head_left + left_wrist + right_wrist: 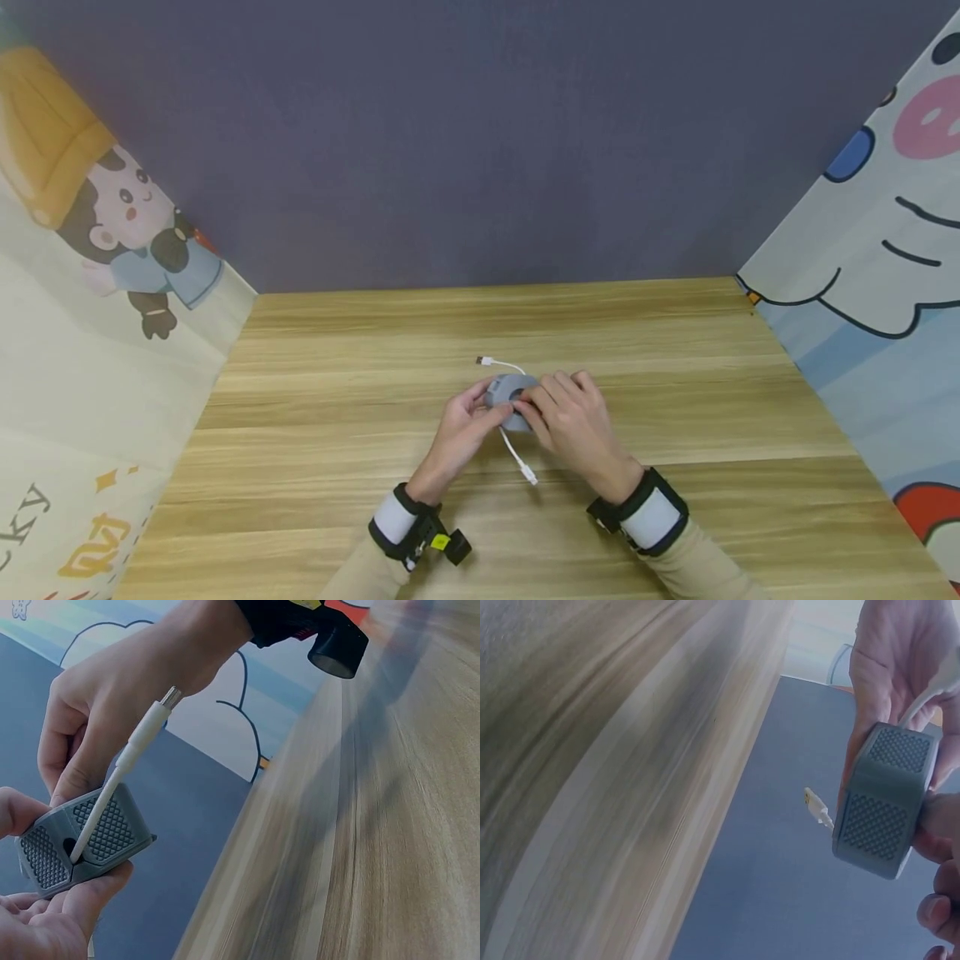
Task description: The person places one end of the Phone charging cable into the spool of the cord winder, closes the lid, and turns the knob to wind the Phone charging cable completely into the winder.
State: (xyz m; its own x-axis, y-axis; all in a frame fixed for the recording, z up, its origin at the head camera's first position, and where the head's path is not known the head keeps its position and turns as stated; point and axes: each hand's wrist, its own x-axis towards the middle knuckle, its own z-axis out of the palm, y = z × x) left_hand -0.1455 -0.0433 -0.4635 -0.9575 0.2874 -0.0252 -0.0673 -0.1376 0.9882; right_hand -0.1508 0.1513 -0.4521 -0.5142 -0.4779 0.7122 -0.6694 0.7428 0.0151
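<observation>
A grey cable winder [498, 390] with many-sided edges and a dark round centre is between both hands, over the wooden table. My left hand [459, 427] grips it from the left side, thumb on its face. Curled fingers of my right hand [573, 415] pinch at its centre. White cable ends come out on opposite sides. One ends in a USB plug [817, 806] pointing away; the other carries a slim metal-tipped plug [146, 731] toward the body. Textured grip panels [109, 831] cover the winder's edge. Most of the cable is hidden inside.
The wooden table [300, 467] reaches back to a dark grey-blue panel [480, 150]. Cartoon-printed sheets stand along the left [90, 375] and right [862, 375] sides. Each wrist wears a black-and-white strap with a small camera.
</observation>
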